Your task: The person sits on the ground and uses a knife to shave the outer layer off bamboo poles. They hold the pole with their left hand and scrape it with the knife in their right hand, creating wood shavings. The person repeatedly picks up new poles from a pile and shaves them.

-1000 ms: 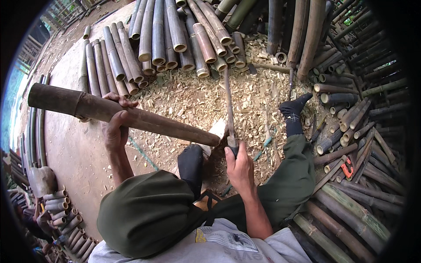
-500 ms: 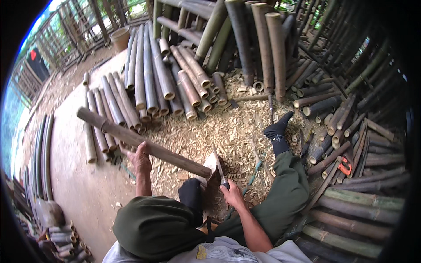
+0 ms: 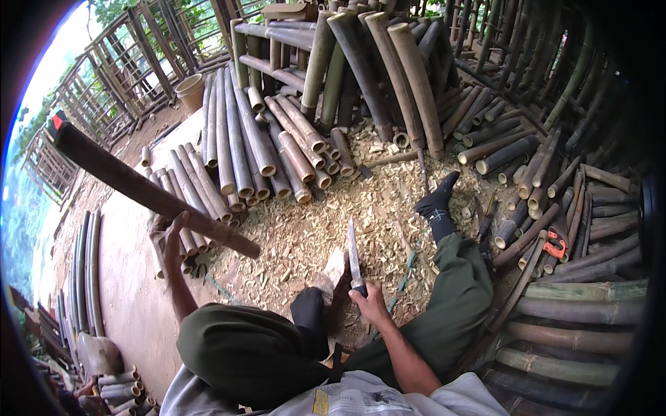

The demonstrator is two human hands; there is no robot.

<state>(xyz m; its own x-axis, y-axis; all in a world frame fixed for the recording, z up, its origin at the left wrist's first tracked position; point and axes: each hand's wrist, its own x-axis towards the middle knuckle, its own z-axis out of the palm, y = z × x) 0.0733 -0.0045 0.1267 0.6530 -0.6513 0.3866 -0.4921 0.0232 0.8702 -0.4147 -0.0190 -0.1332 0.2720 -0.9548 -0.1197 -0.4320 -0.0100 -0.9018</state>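
So the left hand (image 3: pixel 166 240) had its fingers under a bamboo pole (image 3: pixel 149 187), thumb up on the near side; how far they wrapped round the back I couldn't tell. The pole slanted across that grip, shorter end poking out down and right of the fingers, longer end rising up and left of them. It looked stiff and probably hollow, so lightish for its length, but I'd guess that long end made it tip-heavy. Taking it a bit further up-left, nearer the balance point, would've been comfier. The skin seemed smooth, so maybe slippery in a dry palm, and likely tough apart from splitting along the grain.

The right hand (image 3: pixel 369 298) had its fingers wrapped round a knife (image 3: pixel 353 248) by the dark handle, blade pointing away from them. Only sane place to grab it imo.

Just left of those fingers was a pale wooden block (image 3: pixel 334 267), with shavings (image 3: pixel 305 229) spread out beyond, and farther off, past the left fingers, a bamboo pile (image 3: pixel 224 139).
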